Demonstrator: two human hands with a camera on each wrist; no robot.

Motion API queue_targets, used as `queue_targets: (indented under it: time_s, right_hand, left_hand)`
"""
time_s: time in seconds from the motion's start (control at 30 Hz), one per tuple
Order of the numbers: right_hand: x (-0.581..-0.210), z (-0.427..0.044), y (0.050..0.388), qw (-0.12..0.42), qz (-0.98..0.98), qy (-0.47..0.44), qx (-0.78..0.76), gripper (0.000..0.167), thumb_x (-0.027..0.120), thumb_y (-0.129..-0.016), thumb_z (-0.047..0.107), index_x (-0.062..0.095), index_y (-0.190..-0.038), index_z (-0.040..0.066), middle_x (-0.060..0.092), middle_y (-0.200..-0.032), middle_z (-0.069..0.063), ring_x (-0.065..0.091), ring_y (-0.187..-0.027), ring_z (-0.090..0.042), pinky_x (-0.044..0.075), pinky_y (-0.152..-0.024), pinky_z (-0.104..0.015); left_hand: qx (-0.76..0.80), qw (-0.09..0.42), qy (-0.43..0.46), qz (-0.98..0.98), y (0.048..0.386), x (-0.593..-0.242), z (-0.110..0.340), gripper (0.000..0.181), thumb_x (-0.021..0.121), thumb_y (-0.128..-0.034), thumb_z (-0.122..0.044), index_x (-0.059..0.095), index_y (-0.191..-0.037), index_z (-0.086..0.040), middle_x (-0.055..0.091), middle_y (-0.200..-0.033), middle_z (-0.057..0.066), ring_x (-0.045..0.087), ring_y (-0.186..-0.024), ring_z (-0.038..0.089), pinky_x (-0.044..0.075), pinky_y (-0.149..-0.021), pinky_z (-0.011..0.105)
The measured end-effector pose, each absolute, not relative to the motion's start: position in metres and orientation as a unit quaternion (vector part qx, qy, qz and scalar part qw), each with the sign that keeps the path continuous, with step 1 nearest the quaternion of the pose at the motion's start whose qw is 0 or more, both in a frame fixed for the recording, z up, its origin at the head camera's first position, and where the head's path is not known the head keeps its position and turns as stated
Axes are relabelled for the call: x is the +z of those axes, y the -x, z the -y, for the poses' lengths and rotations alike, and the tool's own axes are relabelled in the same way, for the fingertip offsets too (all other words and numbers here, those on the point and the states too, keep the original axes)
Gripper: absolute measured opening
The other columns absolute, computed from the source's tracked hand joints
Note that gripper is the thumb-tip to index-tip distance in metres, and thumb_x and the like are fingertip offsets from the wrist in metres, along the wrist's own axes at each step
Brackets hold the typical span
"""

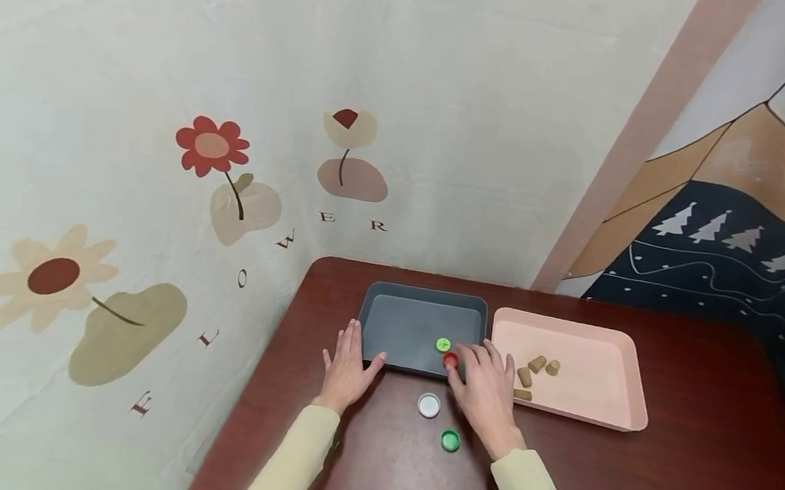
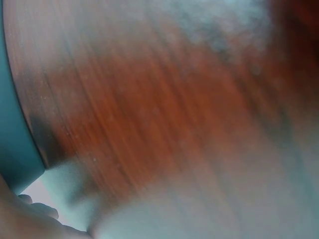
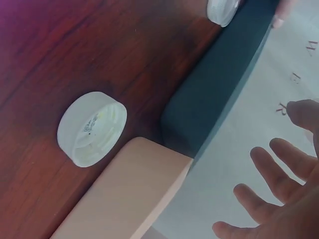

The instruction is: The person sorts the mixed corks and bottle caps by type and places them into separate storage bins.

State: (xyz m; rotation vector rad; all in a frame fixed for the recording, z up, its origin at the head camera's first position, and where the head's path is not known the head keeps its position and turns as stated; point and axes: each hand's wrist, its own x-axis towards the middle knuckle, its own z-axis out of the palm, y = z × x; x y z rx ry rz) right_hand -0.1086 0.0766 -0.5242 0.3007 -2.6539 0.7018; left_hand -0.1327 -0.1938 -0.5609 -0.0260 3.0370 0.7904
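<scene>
The dark blue-grey tray [image 1: 402,329] lies in front of both hands. My left hand [image 1: 346,371] rests at its near left corner, fingers straight along the side and thumb by the near rim. Inside the tray's right part are a light green cap [image 1: 443,344] and a red cap [image 1: 450,359]. My right hand [image 1: 488,392] is over the near right corner, thumb and index fingertips beside the red cap. In the right wrist view its fingers [image 3: 269,174] are spread, with nothing visible between them. A white cap [image 1: 429,405] and a green cap [image 1: 450,441] lie before the tray.
A pink tray [image 1: 600,375] stands to the right, holding several brown cork-like pieces [image 1: 537,363]. Another white cap [image 3: 92,129] lies on the table by the pink tray's corner. The brown wooden table [image 1: 694,432] meets a printed wall cloth [image 1: 475,127] at the back.
</scene>
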Motion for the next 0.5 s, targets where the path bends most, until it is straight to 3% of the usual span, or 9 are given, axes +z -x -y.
queue_targets:
  time_s: [0.3,0.5]
  right_hand:
    - [-0.520,-0.085,0.088,0.194,0.936,-0.115,0.271,0.041,0.074,-0.094,0.034,0.073,-0.126,0.009,0.070,-0.125,-0.013,0.055,-0.131,-0.041,0.036,-0.105,-0.072]
    - [-0.520,-0.091,0.076,0.209,0.927,-0.115,0.291,0.041,0.075,-0.093,0.032,0.072,-0.126,0.008,0.070,-0.125,-0.013,0.056,-0.130,-0.042,0.035,-0.107,-0.071]
  left_hand:
    - [0.245,0.002,0.007,-0.970,0.133,-0.562,0.196,0.094,0.055,-0.1002,-0.058,0.017,-0.165,-0.002,0.016,-0.172,0.015,0.017,-0.156,0.042,0.012,-0.114,0.077]
    - [0.242,0.008,0.007,-0.970,0.133,-0.564,0.197,0.094,0.055,-0.1005,-0.058,0.015,-0.165,-0.002,0.014,-0.173,0.014,0.015,-0.157,0.041,0.011,-0.114,0.077]
